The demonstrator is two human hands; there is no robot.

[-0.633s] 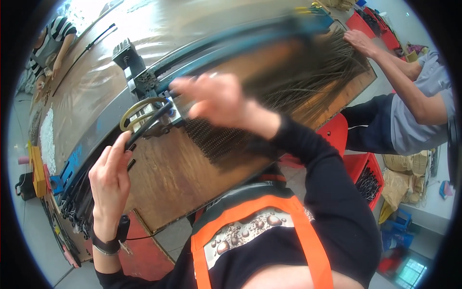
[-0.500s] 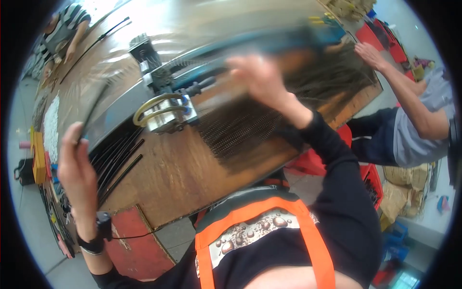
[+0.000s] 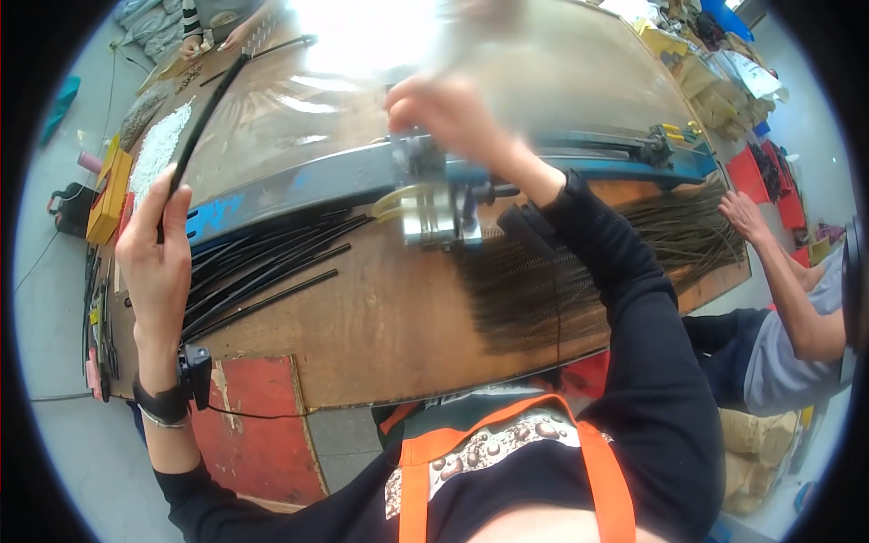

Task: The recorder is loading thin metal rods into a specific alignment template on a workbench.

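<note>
A long thin black tube (image 3: 210, 116) slants up and away from my left hand (image 3: 156, 249), whose fingers and thumb are closed round its near end. My right hand (image 3: 448, 118) is raised over the sliding carriage (image 3: 439, 217) of a bench machine. Its fingers look bent but are smeared by motion, so whether they hold anything does not show. Yellowish hoses loop from the metal carriage, which rides on a long blue-grey rail (image 3: 299, 185). Below the rail, beside my left hand, lies a bundle of black tubes (image 3: 262, 258).
Dark coiled springs or ribbed rods (image 3: 543, 290) cover the right part of the wooden table (image 3: 380, 335). A co-worker's hand (image 3: 744, 217) rests by their far end. Another person's hands (image 3: 237, 38) work at the far left. White pieces (image 3: 161, 140) are heaped near a yellow box (image 3: 109, 195).
My view has turned, so the table appears shifted. My right hand has moved left over the machine's carriage. My left hand still grips the black tube, now seen sharply.
</note>
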